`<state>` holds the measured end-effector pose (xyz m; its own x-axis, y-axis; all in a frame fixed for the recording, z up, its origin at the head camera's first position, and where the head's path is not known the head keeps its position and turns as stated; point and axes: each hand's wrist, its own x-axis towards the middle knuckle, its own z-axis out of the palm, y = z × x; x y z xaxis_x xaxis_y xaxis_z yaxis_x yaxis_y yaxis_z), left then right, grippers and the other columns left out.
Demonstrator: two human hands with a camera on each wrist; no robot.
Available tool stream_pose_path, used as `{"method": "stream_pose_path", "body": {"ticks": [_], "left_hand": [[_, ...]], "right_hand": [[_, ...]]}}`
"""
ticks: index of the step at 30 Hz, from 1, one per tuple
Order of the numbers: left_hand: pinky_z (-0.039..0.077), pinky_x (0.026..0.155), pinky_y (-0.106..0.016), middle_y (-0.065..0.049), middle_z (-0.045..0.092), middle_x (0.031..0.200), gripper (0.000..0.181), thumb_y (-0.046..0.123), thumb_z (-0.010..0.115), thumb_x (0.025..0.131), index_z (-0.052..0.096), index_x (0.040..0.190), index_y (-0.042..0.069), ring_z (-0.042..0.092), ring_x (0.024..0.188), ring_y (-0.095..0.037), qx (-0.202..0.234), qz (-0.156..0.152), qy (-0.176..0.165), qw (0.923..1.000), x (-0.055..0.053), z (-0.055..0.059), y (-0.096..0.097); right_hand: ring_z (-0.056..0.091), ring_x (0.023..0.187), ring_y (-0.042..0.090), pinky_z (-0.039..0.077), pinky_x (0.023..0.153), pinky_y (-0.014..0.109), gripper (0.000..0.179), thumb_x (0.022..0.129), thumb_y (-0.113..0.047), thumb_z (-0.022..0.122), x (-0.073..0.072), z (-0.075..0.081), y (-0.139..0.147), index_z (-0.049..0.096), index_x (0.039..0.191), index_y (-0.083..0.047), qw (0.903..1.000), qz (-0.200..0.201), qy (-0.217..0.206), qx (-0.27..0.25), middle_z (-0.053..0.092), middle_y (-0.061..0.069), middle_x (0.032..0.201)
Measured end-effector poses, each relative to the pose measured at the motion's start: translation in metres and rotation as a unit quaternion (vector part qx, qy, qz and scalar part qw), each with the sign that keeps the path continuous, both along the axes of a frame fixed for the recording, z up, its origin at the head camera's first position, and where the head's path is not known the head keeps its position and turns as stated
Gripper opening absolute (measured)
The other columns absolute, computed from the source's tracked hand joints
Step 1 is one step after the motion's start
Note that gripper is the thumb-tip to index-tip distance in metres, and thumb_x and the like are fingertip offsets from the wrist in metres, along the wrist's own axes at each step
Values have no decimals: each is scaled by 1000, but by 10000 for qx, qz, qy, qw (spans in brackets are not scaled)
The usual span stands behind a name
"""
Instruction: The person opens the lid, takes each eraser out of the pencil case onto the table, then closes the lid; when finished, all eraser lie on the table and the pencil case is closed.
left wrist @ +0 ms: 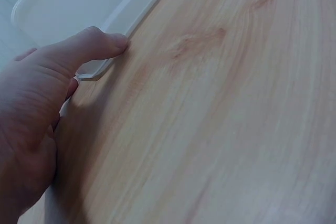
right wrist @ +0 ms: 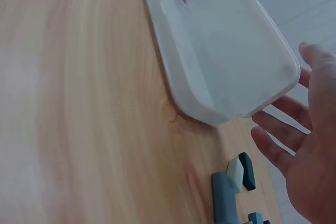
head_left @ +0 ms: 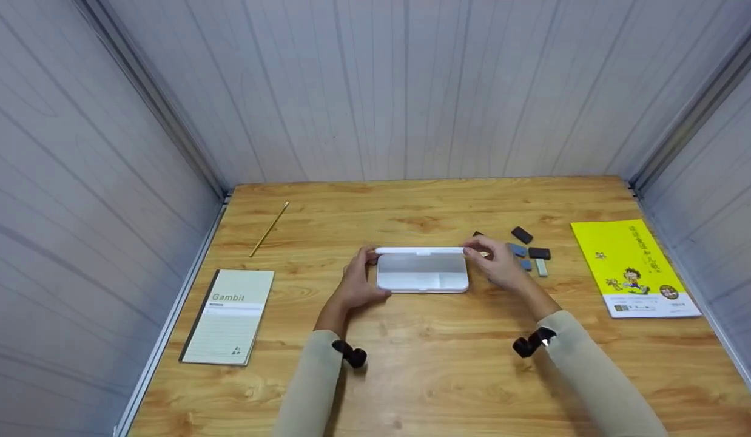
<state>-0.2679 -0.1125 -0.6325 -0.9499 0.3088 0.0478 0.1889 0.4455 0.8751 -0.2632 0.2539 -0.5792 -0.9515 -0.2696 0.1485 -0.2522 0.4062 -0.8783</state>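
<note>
A white pencil case [head_left: 423, 279] lies at the middle of the table with its hinged lid [right wrist: 241, 40] raised at the back. My left hand [head_left: 356, 284] grips its left end, the thumb [left wrist: 105, 44] on the front rim and the fingers partly hidden behind. At the lid's right end is my right hand [head_left: 500, 264]. In the right wrist view its fingers [right wrist: 283, 124] reach behind the lid's edge, loosely extended, with the thumb apart from them; whether they touch the lid is hard to tell.
Several dark, blue and pale erasers [head_left: 539, 253] lie just right of my right hand. A yellow book [head_left: 624, 261] is at the far right. On the left lie a notebook [head_left: 230, 315] and a pencil [head_left: 269, 229]. Panel walls [head_left: 381, 91] enclose the table's back and sides.
</note>
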Motion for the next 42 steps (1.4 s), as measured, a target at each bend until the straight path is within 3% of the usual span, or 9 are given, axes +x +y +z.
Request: {"method": "stream_pose_path", "body": {"ticks": [4, 7, 11, 17, 21, 25, 30, 35, 42], "left_hand": [[21, 134, -61, -19, 62, 155, 101, 16, 101, 76, 47, 161, 10, 53, 151, -38, -95, -10, -50, 9999, 1, 1, -1], [22, 131, -60, -17, 62, 157, 97, 17, 101, 78, 50, 160, 10, 51, 152, -38, -150, -59, -17, 9999, 3, 2, -1], [24, 128, -60, -16, 62, 160, 97, 23, 103, 77, 54, 159, 10, 50, 153, -38, -236, -197, 90, 9995, 5, 3, -1], [23, 127, -65, -14, 62, 162, 93, 38, 101, 81, 58, 158, 13, 50, 152, -39, -291, -353, 199, 9988, 5, 3, -1], [22, 128, -65, -12, 60, 165, 80, 47, 91, 91, 60, 158, 16, 48, 156, -38, -280, -299, 88, 9991, 5, 3, -2], [25, 128, -63, -12, 61, 164, 72, 43, 88, 95, 61, 156, 16, 48, 157, -37, -343, -248, 128, 9990, 6, 2, -1], [25, 128, -63, -13, 62, 162, 69, 36, 90, 94, 62, 154, 16, 50, 156, -37, -336, -195, 179, 9991, 6, 2, 1], [24, 128, -63, -13, 62, 163, 70, 34, 92, 93, 62, 154, 16, 49, 156, -37, -378, -188, 130, 9990, 6, 2, 2], [25, 127, -63, -14, 61, 163, 73, 37, 92, 93, 60, 155, 15, 49, 154, -38, -458, -195, 109, 9987, 7, 1, 2]], "right_hand": [[66, 119, -2, 54, 98, 14, 23, 114, -11, 64, 3, -10, 0, 81, 127, -3, 9994, 343, 73, -65, 75, 23, 137], [67, 134, 18, 55, 106, 22, 22, 112, -10, 67, 5, -15, 0, 81, 128, -4, 9981, 590, 139, 80, 70, 25, 147], [60, 146, 48, 55, 113, 46, 26, 109, -11, 73, 9, -18, 1, 80, 133, -8, 9950, 862, 171, 479, 61, 27, 160], [51, 155, 50, 47, 119, 59, 33, 106, -16, 78, 12, -21, 2, 79, 139, -11, 9921, 971, -29, 795, 51, 27, 172], [48, 157, 52, 43, 120, 57, 33, 105, -14, 80, 12, -23, 2, 80, 137, -10, 9915, 995, 4, 841, 49, 27, 172], [49, 156, 52, 43, 118, 53, 32, 102, -14, 82, 12, -25, 1, 81, 134, -9, 9904, 1010, 161, 926, 52, 26, 169], [47, 158, 53, 39, 125, 63, 33, 101, -15, 84, 11, -27, 0, 81, 133, -9, 9896, 1045, 276, 948, 52, 26, 168], [50, 153, 51, 43, 119, 59, 34, 101, -16, 84, 11, -30, 2, 81, 135, -11, 9891, 1100, 207, 955, 51, 25, 169], [41, 162, 55, 32, 129, 75, 36, 102, -18, 83, 9, -32, 4, 80, 138, -12, 9884, 1203, 126, 917, 48, 25, 172]]}}
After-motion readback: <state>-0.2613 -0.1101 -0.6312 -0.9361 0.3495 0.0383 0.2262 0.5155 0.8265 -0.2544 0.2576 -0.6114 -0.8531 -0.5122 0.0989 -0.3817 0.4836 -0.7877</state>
